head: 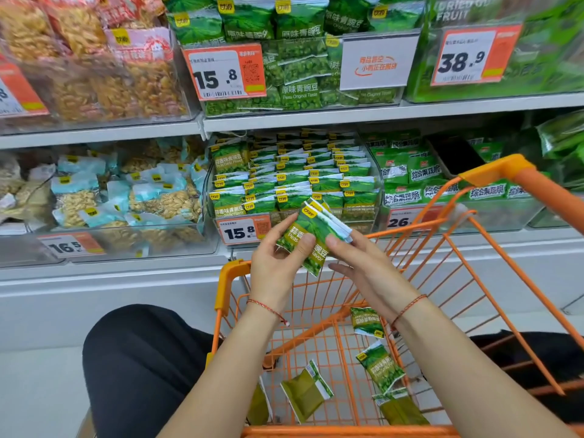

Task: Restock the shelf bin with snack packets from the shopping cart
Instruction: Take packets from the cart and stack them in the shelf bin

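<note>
Head view: left hand point(278, 260) and right hand point(363, 267) both pinching one packet stack point(311, 235); five packets point(306, 393) in cart point(493, 248).

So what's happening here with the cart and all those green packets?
A person is restocking a shop shelf. Both hands hold a small stack of green pea packets above the orange shopping cart: the left hand grips it from the left, the right hand pinches its right edge. Straight ahead, the clear shelf bin with the 15.8 price tag is already nearly full of matching packets in rows. A few loose packets still lie in the cart's bottom.
</note>
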Demonstrator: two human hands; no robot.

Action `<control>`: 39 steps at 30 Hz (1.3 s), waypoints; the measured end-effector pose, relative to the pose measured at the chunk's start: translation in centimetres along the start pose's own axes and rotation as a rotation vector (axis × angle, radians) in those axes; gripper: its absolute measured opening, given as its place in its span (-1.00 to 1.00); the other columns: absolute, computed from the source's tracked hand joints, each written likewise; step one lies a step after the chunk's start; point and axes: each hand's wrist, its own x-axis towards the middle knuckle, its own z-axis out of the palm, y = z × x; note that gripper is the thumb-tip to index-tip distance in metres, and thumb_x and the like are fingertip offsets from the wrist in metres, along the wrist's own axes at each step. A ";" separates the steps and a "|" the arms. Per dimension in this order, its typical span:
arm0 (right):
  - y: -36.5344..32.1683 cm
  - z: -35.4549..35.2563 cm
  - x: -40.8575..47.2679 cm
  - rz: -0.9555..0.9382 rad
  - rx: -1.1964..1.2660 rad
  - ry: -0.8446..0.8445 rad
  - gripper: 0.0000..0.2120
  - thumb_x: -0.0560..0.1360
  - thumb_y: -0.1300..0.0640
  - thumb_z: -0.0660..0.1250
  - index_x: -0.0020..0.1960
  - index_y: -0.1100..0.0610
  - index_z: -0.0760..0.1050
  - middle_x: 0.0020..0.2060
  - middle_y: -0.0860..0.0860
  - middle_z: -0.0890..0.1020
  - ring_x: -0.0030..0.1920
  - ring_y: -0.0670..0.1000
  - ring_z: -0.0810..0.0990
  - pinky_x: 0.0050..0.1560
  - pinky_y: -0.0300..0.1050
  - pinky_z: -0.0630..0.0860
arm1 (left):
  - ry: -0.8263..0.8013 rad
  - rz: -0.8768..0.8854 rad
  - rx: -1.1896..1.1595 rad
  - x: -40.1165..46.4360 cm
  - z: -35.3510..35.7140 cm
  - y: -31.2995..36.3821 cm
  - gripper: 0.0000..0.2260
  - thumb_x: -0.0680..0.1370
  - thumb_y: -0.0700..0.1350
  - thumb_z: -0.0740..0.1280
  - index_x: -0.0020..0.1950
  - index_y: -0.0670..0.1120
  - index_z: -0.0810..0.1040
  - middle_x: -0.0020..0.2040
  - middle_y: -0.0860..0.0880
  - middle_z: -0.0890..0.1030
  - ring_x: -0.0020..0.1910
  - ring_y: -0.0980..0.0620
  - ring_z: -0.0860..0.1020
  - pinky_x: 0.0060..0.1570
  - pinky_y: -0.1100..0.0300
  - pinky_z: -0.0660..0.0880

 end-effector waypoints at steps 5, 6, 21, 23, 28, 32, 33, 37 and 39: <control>0.2 0.2 0.1 -0.065 0.037 -0.017 -0.55 0.34 0.05 0.39 0.22 -0.03 0.48 0.08 -0.06 0.65 0.13 -0.03 0.61 0.13 -0.07 0.54 | 0.058 0.129 0.233 0.0 0.0 -0.4 -0.68 0.34 0.20 0.46 0.05 0.35 0.49 0.17 0.06 0.53 0.16 0.13 0.52 0.07 0.15 0.51; 0.2 0.1 0.1 -0.086 0.021 -0.002 -0.57 0.34 0.05 0.39 0.21 -0.03 0.48 0.06 -0.06 0.65 0.10 -0.02 0.62 0.09 -0.08 0.56 | 0.055 0.155 0.273 0.0 0.0 -0.4 -0.69 0.36 0.23 0.43 0.07 0.35 0.47 0.20 0.10 0.49 0.20 0.18 0.48 0.11 0.18 0.49; -2.5 2.2 2.2 -0.100 -0.263 0.086 -0.30 0.30 -0.09 0.50 0.33 0.16 0.38 0.24 -0.05 0.49 0.33 -0.09 0.38 0.31 0.00 0.42 | 0.136 0.045 0.143 0.8 0.0 2.2 -0.66 0.56 0.05 0.29 0.34 0.13 0.41 0.10 0.30 0.43 0.05 0.50 0.41 0.07 0.44 0.39; -3.2 2.5 3.6 -0.098 -0.297 0.054 -0.35 0.37 0.01 0.45 0.38 0.19 0.33 0.27 0.00 0.47 0.34 -0.07 0.37 0.29 -0.03 0.42 | 0.152 0.043 0.126 1.8 -0.6 2.7 -0.63 0.56 0.05 0.29 0.36 0.07 0.44 0.09 0.31 0.43 0.09 0.45 0.40 0.12 0.41 0.39; -3.8 3.6 8.2 -0.101 -0.400 0.022 -0.14 0.38 -0.06 0.48 0.50 0.20 0.14 0.26 -0.07 0.36 0.30 -0.11 0.35 0.08 -0.17 0.45 | 0.120 0.003 0.137 4.5 -2.4 3.1 -0.62 0.58 0.04 0.26 0.39 -0.01 0.43 0.16 0.23 0.43 0.18 0.27 0.41 0.13 0.43 0.35; -5.0 2.9 12.8 -0.096 -0.511 0.061 -0.11 0.33 -0.13 0.49 0.50 0.17 0.17 0.36 0.02 0.39 0.37 -0.02 0.36 0.24 -0.13 0.39 | 0.137 0.014 0.249 8.1 -5.5 2.7 -0.79 0.61 0.05 0.21 0.23 0.13 0.48 0.22 0.13 0.50 0.26 0.16 0.42 0.24 0.25 0.34; -5.4 2.7 14.0 -0.098 -0.517 0.069 -0.11 0.32 -0.17 0.49 0.48 0.16 0.19 0.37 0.04 0.39 0.37 -0.01 0.37 0.21 -0.18 0.41 | 0.170 0.024 0.267 9.1 -6.5 2.5 -0.84 0.61 0.06 0.22 0.17 0.16 0.47 0.22 0.10 0.51 0.26 0.14 0.43 0.27 0.19 0.36; -6.2 2.3 18.7 -0.099 -0.635 0.125 -0.16 0.42 -0.12 0.42 0.50 0.21 0.11 0.43 0.11 0.31 0.39 0.05 0.32 0.26 -0.17 0.33 | 0.303 0.104 0.344 11.7 -9.6 1.1 -0.76 0.50 0.13 0.17 0.12 0.13 0.48 0.17 0.06 0.54 0.22 0.09 0.47 0.26 0.07 0.41; -6.1 2.6 20.9 -0.078 -0.701 0.146 -0.16 0.40 -0.16 0.42 0.47 0.23 0.16 0.39 0.14 0.36 0.35 0.11 0.36 0.30 -0.05 0.32 | 0.321 0.108 0.410 12.7 -10.5 0.4 -0.78 0.52 0.12 0.17 0.12 0.14 0.47 0.17 0.03 0.53 0.22 0.03 0.47 0.25 -0.02 0.41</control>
